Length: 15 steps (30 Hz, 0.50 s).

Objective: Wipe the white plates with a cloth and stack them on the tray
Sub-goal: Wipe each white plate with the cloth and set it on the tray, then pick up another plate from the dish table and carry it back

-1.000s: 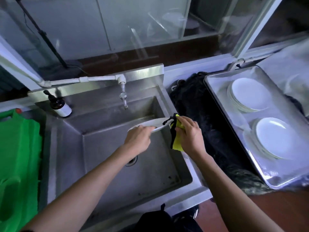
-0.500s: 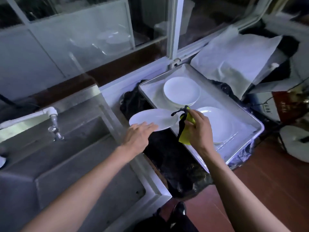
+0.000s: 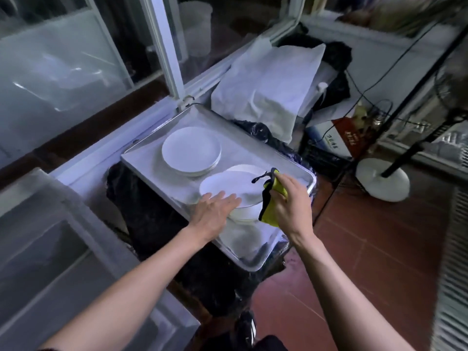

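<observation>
Left hand (image 3: 215, 211), fingers straight, supports a white plate (image 3: 229, 188) w/ right hand (image 3: 288, 201), which grips a yellow cloth (image 3: 269, 211), over the near stack on the metal tray (image 3: 152, 158). Plate looks rigid, slick, breakable; best held at rim.

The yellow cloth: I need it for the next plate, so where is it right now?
In the head view the yellow cloth is bunched in the right hand, over the near right part of the tray, beside the plate under the left hand.
</observation>
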Each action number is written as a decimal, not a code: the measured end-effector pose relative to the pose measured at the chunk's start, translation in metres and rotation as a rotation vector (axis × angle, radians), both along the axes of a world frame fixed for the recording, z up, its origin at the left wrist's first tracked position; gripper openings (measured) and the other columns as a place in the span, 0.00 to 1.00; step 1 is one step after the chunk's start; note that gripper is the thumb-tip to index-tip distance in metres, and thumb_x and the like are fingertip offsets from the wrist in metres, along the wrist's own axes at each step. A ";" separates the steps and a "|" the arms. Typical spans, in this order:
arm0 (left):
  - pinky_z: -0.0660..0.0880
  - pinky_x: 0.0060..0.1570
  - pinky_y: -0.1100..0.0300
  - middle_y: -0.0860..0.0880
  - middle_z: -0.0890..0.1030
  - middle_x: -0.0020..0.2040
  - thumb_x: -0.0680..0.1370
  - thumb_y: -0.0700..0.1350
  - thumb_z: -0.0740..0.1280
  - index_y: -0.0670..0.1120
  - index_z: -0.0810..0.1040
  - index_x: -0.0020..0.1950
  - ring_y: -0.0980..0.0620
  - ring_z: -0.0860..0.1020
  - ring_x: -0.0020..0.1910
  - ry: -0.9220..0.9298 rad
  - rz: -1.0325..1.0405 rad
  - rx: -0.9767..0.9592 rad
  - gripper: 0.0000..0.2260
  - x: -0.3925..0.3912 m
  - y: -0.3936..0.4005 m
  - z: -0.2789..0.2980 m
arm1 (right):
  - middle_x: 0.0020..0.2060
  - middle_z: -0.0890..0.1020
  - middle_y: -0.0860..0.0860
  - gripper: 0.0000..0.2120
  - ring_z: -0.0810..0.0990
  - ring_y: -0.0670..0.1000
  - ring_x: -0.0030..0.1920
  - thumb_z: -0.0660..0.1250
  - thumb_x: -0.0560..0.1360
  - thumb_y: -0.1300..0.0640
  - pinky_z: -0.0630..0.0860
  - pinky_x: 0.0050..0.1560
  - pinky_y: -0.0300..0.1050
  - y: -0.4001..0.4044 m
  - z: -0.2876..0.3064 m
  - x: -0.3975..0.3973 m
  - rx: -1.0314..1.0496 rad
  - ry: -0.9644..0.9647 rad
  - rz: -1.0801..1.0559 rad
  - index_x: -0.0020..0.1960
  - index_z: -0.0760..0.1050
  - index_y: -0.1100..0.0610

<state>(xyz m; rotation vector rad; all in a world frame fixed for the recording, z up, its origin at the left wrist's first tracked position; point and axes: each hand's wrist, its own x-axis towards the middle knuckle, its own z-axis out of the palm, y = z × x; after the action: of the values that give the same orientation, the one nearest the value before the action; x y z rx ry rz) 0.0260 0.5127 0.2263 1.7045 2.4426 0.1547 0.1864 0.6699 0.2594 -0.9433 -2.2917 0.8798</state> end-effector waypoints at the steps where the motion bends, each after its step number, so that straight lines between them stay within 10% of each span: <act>1: 0.58 0.72 0.50 0.52 0.67 0.79 0.78 0.32 0.57 0.52 0.66 0.79 0.46 0.65 0.78 -0.010 -0.009 -0.010 0.30 0.002 0.008 -0.002 | 0.64 0.80 0.51 0.22 0.76 0.57 0.62 0.71 0.76 0.62 0.72 0.64 0.56 0.004 -0.003 0.005 0.001 -0.008 -0.004 0.69 0.77 0.55; 15: 0.49 0.77 0.47 0.54 0.54 0.83 0.81 0.33 0.55 0.56 0.52 0.82 0.47 0.52 0.82 0.138 -0.056 -0.245 0.33 0.014 0.045 -0.044 | 0.62 0.80 0.48 0.21 0.76 0.54 0.62 0.69 0.76 0.62 0.72 0.63 0.54 0.022 -0.034 0.023 -0.074 -0.036 -0.001 0.68 0.76 0.53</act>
<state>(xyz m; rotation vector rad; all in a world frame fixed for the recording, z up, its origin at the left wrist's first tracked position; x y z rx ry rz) 0.0401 0.5578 0.1827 1.7230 2.3849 -0.2676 0.2095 0.6916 0.2257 -0.9989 -2.3024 0.9602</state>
